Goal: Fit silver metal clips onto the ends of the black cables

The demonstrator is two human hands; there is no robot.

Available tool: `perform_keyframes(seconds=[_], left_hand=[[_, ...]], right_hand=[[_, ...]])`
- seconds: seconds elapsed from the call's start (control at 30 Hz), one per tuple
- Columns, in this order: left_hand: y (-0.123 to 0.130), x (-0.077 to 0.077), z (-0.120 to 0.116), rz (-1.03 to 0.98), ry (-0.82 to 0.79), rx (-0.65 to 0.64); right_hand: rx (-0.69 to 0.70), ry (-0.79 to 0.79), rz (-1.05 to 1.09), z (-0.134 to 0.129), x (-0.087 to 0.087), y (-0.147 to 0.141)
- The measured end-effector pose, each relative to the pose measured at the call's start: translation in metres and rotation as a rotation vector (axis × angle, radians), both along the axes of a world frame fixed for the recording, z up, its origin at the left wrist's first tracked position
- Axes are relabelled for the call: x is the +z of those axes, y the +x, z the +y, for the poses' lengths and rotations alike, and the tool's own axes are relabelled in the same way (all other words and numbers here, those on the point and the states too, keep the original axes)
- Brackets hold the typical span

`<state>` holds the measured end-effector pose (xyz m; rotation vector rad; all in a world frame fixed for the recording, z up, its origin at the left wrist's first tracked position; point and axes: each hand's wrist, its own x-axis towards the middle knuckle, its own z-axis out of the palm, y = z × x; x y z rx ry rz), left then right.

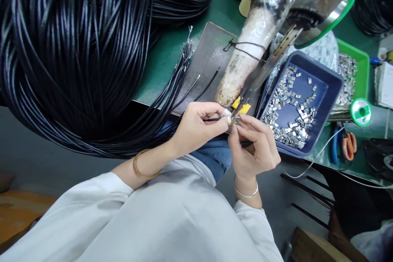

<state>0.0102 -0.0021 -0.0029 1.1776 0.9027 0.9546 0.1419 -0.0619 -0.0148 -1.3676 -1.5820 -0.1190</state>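
My left hand (198,125) is closed in a pinch on the end of a black cable (211,120), with something white at its fingertips. Facing it, my right hand (254,143) pinches a small metal connector (237,118) against the cable's end; the fingers partly hide where they meet. Just beyond the fingertips are yellow-tipped pieces (245,109) on a narrow metal tool. More cables with stripped ends (184,59) lie to the left on a dark board (211,45).
A blue tray (327,90) of small metal connectors stands at right, a green tray (364,65) behind it. A plastic-wrapped tube (248,45) slants down over the board. Black cable coils (76,49) fill the left. A wire spool (360,112) and orange-handled pliers (348,145) lie right.
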Motion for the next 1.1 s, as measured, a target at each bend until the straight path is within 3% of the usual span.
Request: perform_keyframes(seconds=[0.3, 0.53, 0.83, 1.1], left_hand=[[-0.007, -0.003, 0.001, 0.053, -0.035, -0.062], [-0.003, -0.003, -0.002, 0.017, -0.027, -0.016], [-0.005, -0.008, -0.014, 0.112, 0.282, 0.125], [-0.008, -0.006, -0.013, 0.193, 0.393, 0.138]], right_hand=[[0.016, -0.017, -0.074, -0.006, -0.004, 0.003], [-0.002, -0.04, -0.031, -0.004, -0.003, 0.003], [0.015, -0.062, 0.058, -0.002, 0.0, 0.003], [0.018, -0.042, 0.062, -0.002, 0.001, 0.001]])
